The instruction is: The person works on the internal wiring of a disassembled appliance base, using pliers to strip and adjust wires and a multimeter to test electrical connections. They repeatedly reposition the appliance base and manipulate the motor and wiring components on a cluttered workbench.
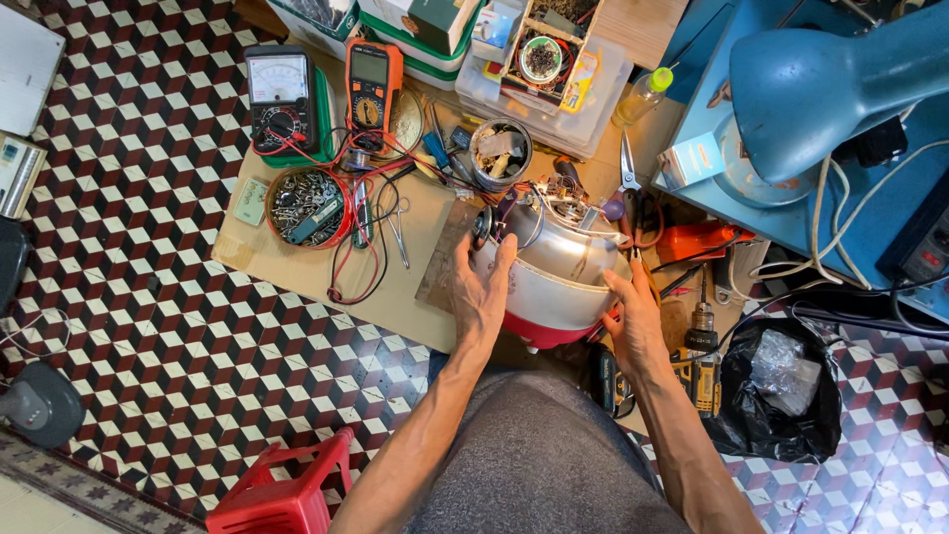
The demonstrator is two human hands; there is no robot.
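The cooker (554,272), silver with a red base and wiring exposed at its far end, lies tipped on the tabletop (297,262) just beside a can (501,153). The left hand (482,292) and right hand (633,321) each grip a flank, fingers spread flat. It looks steadied for inspection; reaching the wiring would call for freeing one hand.

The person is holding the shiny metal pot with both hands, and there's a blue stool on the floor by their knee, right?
Not quite. The stool is red, not blue, as the head view shows. The rest is right: the left hand and right hand both hold the shiny metal pot.
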